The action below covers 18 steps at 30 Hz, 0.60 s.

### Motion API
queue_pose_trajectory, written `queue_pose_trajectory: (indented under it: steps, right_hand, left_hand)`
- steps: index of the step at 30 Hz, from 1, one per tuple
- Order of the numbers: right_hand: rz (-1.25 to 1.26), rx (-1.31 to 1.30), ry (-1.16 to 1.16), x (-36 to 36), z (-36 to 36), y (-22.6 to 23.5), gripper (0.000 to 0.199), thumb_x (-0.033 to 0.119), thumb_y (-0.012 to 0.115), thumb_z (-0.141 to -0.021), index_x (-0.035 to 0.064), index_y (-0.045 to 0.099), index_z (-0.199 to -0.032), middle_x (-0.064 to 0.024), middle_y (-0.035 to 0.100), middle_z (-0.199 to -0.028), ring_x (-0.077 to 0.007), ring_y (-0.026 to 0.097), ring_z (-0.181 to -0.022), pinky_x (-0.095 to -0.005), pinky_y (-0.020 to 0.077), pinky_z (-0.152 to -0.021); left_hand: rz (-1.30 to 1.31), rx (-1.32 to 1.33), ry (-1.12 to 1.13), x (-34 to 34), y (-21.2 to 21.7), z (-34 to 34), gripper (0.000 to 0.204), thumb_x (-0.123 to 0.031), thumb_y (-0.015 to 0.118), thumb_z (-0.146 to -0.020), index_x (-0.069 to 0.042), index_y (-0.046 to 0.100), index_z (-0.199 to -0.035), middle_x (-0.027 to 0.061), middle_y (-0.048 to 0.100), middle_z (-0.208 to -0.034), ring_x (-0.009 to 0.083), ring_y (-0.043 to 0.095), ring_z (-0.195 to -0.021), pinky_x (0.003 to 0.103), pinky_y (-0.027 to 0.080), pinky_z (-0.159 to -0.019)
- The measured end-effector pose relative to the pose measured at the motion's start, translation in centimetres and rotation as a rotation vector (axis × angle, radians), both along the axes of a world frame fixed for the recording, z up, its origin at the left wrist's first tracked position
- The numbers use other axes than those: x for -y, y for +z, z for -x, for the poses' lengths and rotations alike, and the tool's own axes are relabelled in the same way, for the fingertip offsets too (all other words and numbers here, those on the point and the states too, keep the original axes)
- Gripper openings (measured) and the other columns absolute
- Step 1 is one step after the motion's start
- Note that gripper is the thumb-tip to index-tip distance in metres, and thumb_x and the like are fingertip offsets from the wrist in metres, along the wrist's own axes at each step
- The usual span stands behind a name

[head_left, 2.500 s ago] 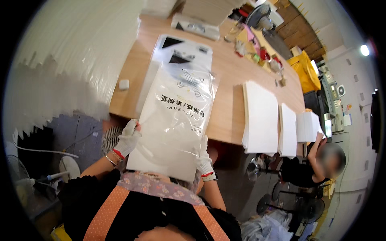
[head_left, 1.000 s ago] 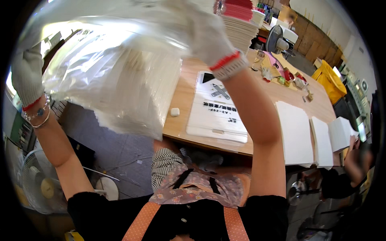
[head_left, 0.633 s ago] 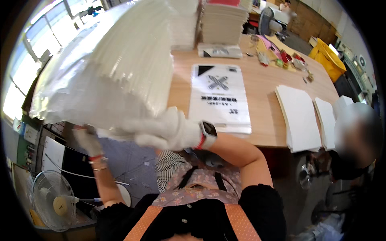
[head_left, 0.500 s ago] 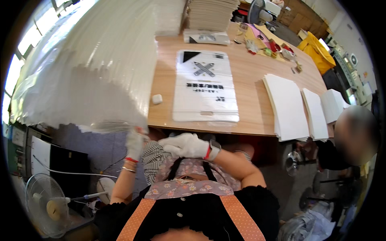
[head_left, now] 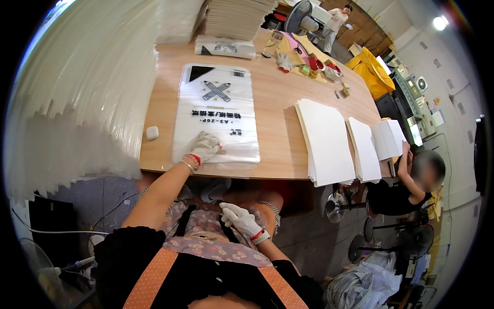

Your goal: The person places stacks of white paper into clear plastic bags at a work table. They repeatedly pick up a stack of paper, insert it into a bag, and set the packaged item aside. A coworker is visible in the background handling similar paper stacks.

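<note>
A clear plastic bag printed with crossed pencils lies flat on the table before me. My left hand, in a white knit glove, rests on its near part with the fingers curled in, closed on the plastic; the bag's handle hole is covered. Over my lap, clear of the table, is my right hand, gloved too, its fingers stretched loosely to the left with nothing visible in them. A large pile of clear plastic bags fills the left side.
Stacks of white paper stand at the table's right, where another person sits. A small white case lies left of the bag. Tape rolls and scraps are farther back, beside a tall stack of sheets. Someone stands beyond.
My left hand has moved from the pile's near edge up and right onto the printed bag. The right hand has drawn back lower over my lap. The view has swung right.
</note>
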State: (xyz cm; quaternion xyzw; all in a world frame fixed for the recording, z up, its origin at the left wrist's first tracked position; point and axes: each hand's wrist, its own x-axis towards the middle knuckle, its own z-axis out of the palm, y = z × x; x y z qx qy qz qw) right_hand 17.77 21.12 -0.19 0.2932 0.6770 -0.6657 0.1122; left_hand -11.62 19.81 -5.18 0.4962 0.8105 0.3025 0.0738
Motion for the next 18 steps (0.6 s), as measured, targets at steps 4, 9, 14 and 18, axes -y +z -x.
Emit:
queue_pose_trajectory:
  steps: [4, 9, 14, 18]
  right_hand:
    - [0.155, -0.104, -0.034, -3.1, 4.0, -0.9, 0.039, 0.031, 0.049, -0.095, 0.0082, 0.055, -0.126, -0.0031, 0.065, -0.084, -0.0100, 0.061, -0.068, -0.0235, 0.0492, -0.060]
    - [0.603, -0.480, -0.484, -7.5, 16.4, -2.1, 0.032, 0.025, 0.053, -0.095, 0.0024, 0.059, -0.117, -0.0045, 0.061, -0.099, -0.0141, 0.060, -0.087, -0.0320, 0.0531, -0.074]
    - [-0.243, -0.288, -0.277, -11.1, 19.9, -0.3, 0.027, 0.020, 0.058, -0.090, 0.0026, 0.060, -0.110, -0.0112, 0.060, -0.107, -0.0265, 0.059, -0.095, -0.0388, 0.0505, -0.077]
    - [-1.415, -0.260, -0.162, -15.2, 16.0, -1.0, 0.023, 0.016, 0.062, -0.082, 0.0026, 0.063, -0.101, -0.0177, 0.060, -0.107, -0.0344, 0.060, -0.091, -0.0408, 0.0520, -0.073]
  left_hand:
    - [0.160, 0.144, 0.008, 0.2, 5.5, 0.8, 0.024, -0.024, 0.054, -0.085, -0.004, 0.063, -0.074, 0.0159, 0.063, -0.079, 0.0314, 0.058, -0.076, 0.041, 0.047, -0.070]
    - [0.117, -0.067, -0.093, -1.3, 5.7, 1.9, 0.030, -0.032, 0.052, -0.089, -0.007, 0.063, -0.077, 0.0152, 0.064, -0.079, 0.0326, 0.062, -0.070, 0.041, 0.049, -0.061]
    - [-0.219, -0.004, -0.026, -1.1, 6.3, 6.0, 0.027, -0.026, 0.052, -0.093, -0.006, 0.060, -0.076, 0.0054, 0.064, -0.075, 0.0199, 0.059, -0.062, 0.033, 0.048, -0.057]
    - [-0.574, 1.130, 0.252, -1.7, 10.0, 9.5, 0.025, -0.023, 0.051, -0.094, -0.003, 0.060, -0.083, 0.0015, 0.063, -0.076, 0.0084, 0.053, -0.059, 0.024, 0.043, -0.053]
